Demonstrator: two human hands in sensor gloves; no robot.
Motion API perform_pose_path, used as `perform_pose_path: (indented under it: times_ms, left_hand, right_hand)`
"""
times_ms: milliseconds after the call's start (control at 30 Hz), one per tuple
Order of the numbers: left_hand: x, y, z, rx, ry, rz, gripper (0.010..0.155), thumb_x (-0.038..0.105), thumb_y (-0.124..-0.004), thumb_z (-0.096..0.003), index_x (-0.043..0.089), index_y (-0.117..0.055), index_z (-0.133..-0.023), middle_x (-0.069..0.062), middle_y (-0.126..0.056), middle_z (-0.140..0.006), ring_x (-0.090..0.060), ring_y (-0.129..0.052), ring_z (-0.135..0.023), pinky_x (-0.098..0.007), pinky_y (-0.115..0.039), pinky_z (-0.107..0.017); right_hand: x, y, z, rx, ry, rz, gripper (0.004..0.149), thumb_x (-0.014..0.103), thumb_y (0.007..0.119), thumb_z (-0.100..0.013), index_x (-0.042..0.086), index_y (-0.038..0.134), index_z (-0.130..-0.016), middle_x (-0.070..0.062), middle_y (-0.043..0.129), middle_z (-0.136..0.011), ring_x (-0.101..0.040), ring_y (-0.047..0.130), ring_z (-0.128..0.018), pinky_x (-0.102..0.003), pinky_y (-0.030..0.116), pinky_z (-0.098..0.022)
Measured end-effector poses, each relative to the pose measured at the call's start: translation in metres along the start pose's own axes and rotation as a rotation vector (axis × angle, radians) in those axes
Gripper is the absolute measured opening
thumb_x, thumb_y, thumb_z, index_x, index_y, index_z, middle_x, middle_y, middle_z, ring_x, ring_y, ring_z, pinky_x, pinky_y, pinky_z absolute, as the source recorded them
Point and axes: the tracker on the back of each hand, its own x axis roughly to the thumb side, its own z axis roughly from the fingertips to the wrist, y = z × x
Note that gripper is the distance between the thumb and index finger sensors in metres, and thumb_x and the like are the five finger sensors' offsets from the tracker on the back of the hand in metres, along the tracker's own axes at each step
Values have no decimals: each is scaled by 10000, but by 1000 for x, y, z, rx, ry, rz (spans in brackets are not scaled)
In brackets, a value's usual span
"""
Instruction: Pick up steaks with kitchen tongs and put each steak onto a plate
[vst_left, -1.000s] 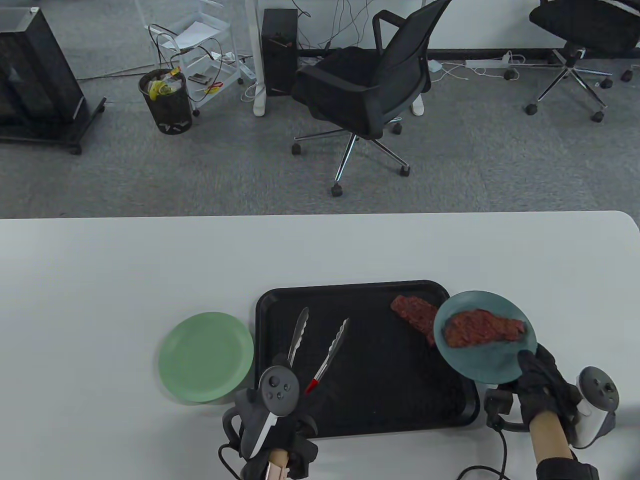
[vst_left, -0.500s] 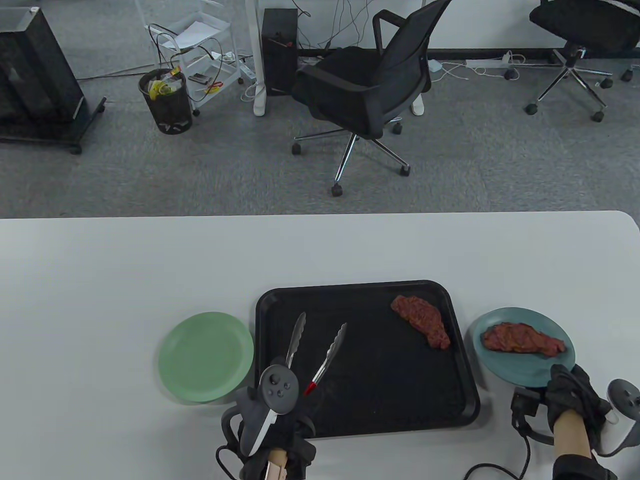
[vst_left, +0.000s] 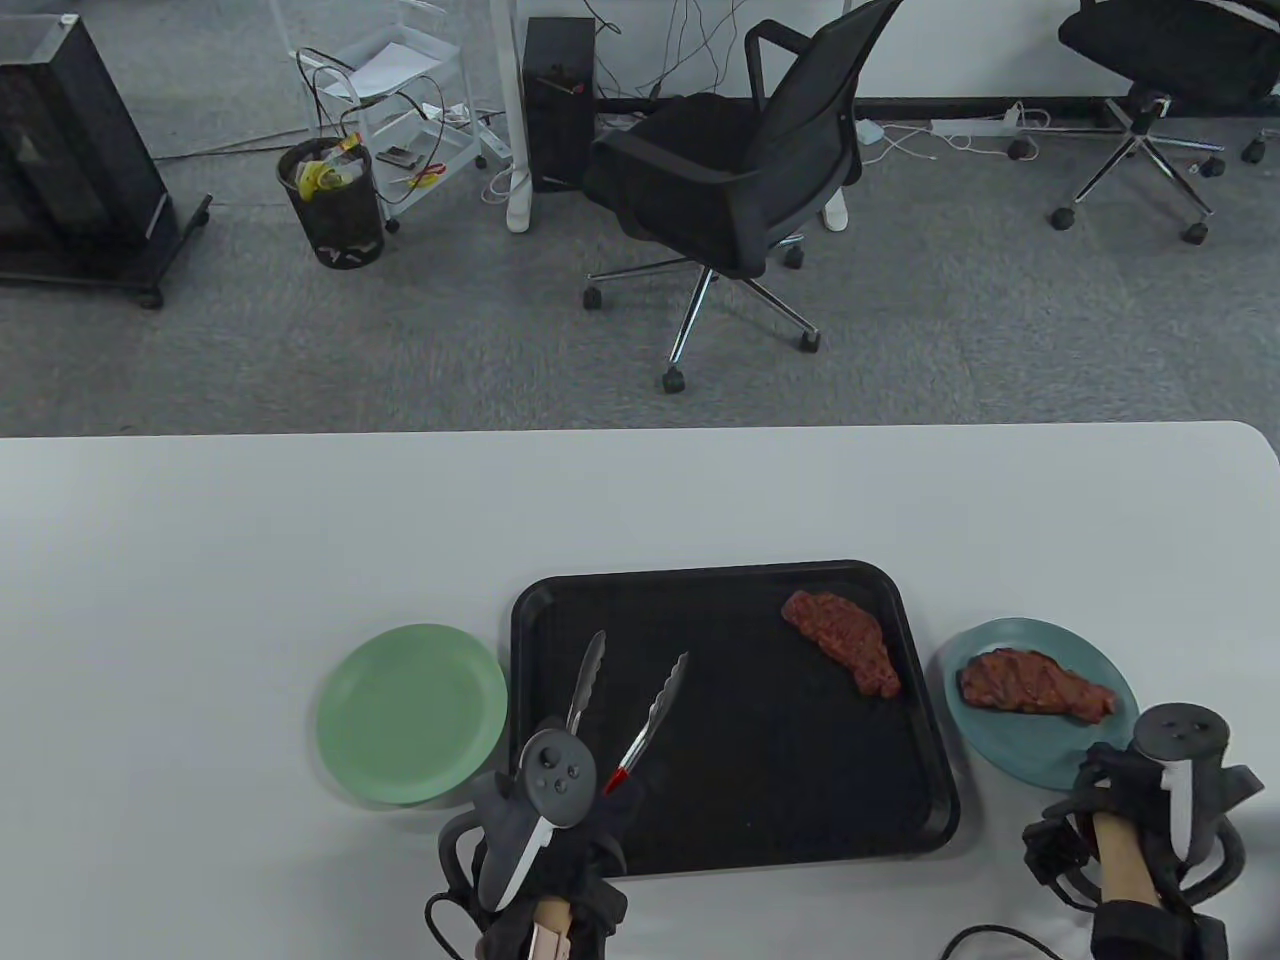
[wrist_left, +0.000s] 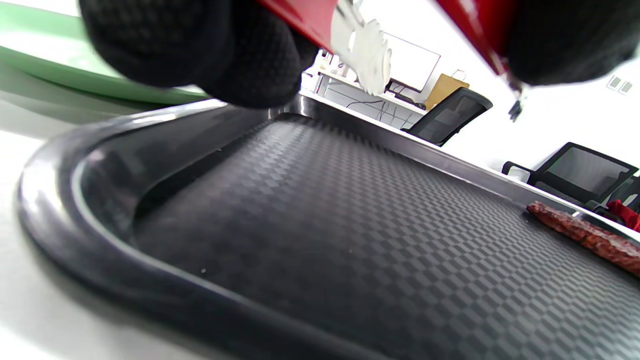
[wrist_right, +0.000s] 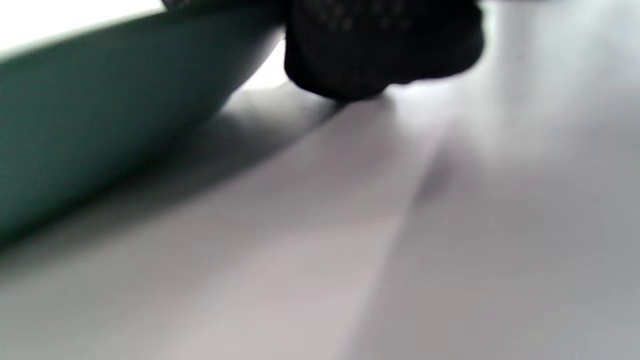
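Observation:
My left hand (vst_left: 585, 830) grips the red-handled tongs (vst_left: 640, 720) low over the black tray (vst_left: 760, 800); their two arms are spread apart. The left wrist view shows gloved fingers (wrist_left: 200, 45) wrapped round the red handle of the tongs (wrist_left: 365, 47). One raw steak (vst_left: 845, 640) lies in the tray's far right corner. A second steak (vst_left: 1035, 685) lies on the teal plate (vst_left: 1020, 755), which stands on the table to the right of the tray. My right hand (vst_left: 1110, 790) is at that plate's near rim, its fingers hidden under the tracker. In the right wrist view one fingertip (wrist_right: 380, 50) touches the table beside the plate (wrist_right: 100, 125).
An empty green plate (vst_left: 412, 712) sits left of the tray. The white table (vst_left: 300, 520) stretches far beyond the tray. Office chairs, a bin and a cart stand on the floor behind the table's far edge.
My right hand has carried the teal plate with its steak from above the tray's right edge down onto the table, then turned palm down. The tongs drew back slightly.

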Motion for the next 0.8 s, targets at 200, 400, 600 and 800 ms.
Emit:
perform_pose_path:
  times_ms: [200,400,600,800]
  left_hand:
    - [-1,-1,0,-5,4,-4,990,665,-815,-314,66,-545,-1056,-228,-729,-889,-353,-928,-508,-376,-865,-302]
    - [-1,1,1,6,4,5,990,663,-816,-313,66,-546,-1055,-227,-727,-890,-356,-928,-507,-378,-864,-303]
    - [-1,5,4,45,-5,38,989,663,-816,-312,68,-547,-1054,-225,-728,-889,-354,-929,-505,-377,-865,-301]
    - [-5,5,3,48,8,79,991,663,-816,-309,67,-546,-1053,-225,-727,-889,-355,-928,-508,-379,-864,-303]
  right_hand:
    - [13,-1,16,-104,-75,254,661,323,724,-469,32,480,-1010,-145,832,-654,-255,885,-277,-342,805,-116]
    - [16,-22,38,-232,-222,70,661,359,711,-464,72,491,-1017,-202,801,-752,-315,896,-379,-398,825,-214]
    - [37,-36,71,-232,-513,-196,624,364,675,-472,86,515,-1008,-215,784,-819,-339,910,-469,-430,837,-297]
    - [71,-33,123,-66,-763,-414,630,380,668,-475,70,526,-1004,-244,763,-850,-374,907,-533,-454,837,-337]
